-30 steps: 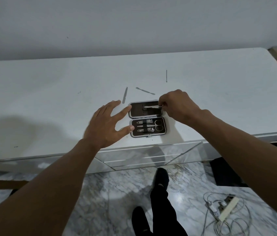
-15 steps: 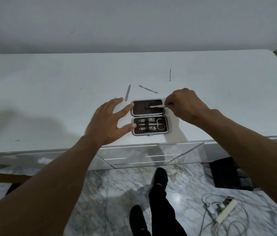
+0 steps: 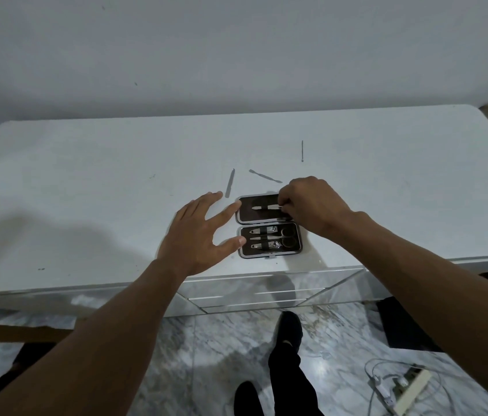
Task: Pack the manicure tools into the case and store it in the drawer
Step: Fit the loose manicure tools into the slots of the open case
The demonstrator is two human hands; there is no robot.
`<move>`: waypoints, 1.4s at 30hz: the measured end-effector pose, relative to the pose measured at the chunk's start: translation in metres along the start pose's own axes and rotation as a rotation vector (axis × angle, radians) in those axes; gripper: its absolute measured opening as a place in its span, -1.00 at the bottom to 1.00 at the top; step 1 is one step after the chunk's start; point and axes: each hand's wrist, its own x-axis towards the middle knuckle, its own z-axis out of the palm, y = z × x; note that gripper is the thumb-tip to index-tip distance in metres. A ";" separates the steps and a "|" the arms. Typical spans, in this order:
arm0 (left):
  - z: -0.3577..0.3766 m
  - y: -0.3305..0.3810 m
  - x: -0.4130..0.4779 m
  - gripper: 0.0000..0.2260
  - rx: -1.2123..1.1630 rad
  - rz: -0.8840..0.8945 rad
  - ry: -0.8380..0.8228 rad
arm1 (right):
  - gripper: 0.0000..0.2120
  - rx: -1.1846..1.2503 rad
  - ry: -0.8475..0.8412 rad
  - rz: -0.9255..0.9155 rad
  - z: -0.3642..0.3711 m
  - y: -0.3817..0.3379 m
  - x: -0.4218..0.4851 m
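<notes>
A white dresser top [image 3: 86,205] carries an open case [image 3: 248,219] near its front edge. Just behind the case lie a flat file [image 3: 230,183], off its left corner, and a slim two-ended tool [image 3: 265,176]. A thin pick [image 3: 302,151] lies farther back, to the right.

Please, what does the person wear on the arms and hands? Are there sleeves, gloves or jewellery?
The left hand and right hand are bare: no gloves, and no ring, watch or bracelet can be seen. Both forearms are uncovered up to the picture's edge; no sleeve shows.
</notes>
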 end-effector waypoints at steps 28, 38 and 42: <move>0.001 0.000 0.001 -0.41 -0.009 -0.006 0.016 | -0.80 0.050 -0.017 0.029 0.010 -0.009 0.011; 0.001 -0.001 0.000 -0.41 -0.003 -0.011 -0.012 | -0.82 0.135 -0.023 0.037 0.009 -0.006 0.013; 0.001 0.000 -0.001 -0.41 -0.010 -0.012 -0.013 | -0.84 0.141 0.071 0.120 0.002 0.001 0.024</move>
